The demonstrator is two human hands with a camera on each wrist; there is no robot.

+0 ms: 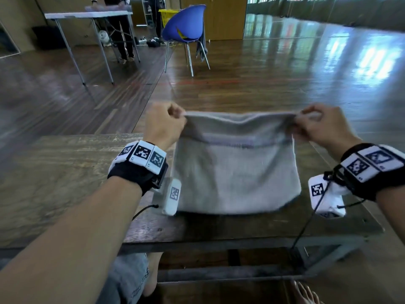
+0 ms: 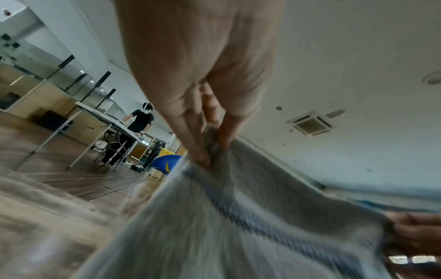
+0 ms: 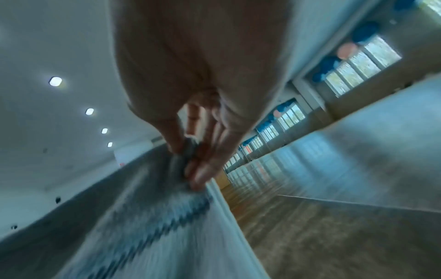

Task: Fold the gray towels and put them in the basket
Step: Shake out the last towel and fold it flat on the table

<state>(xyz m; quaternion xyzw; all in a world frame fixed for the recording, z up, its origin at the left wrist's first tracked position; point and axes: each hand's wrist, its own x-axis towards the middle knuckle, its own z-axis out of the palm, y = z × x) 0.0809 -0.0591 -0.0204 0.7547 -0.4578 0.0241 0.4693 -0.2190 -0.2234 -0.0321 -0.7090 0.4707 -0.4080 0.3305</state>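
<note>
A gray towel [image 1: 236,167] with a darker woven stripe hangs doubled over, stretched between both hands above the wooden table [image 1: 65,172]. My left hand [image 1: 166,126] pinches its upper left corner; in the left wrist view the fingers [image 2: 198,151] clamp the towel [image 2: 226,226]. My right hand [image 1: 315,123] pinches the upper right corner, and in the right wrist view its fingers [image 3: 203,169] squeeze the bunched towel [image 3: 155,226] edge. The towel's lower edge hangs near the tabletop. No basket for the towels shows on or near the table.
A blue chair [image 1: 186,25] with a gray cloth draped on it stands on the floor beyond the table. Farther left are a folding table [image 1: 87,16] with a person behind it and a yellow crate [image 1: 166,16]. My bare feet show under the table.
</note>
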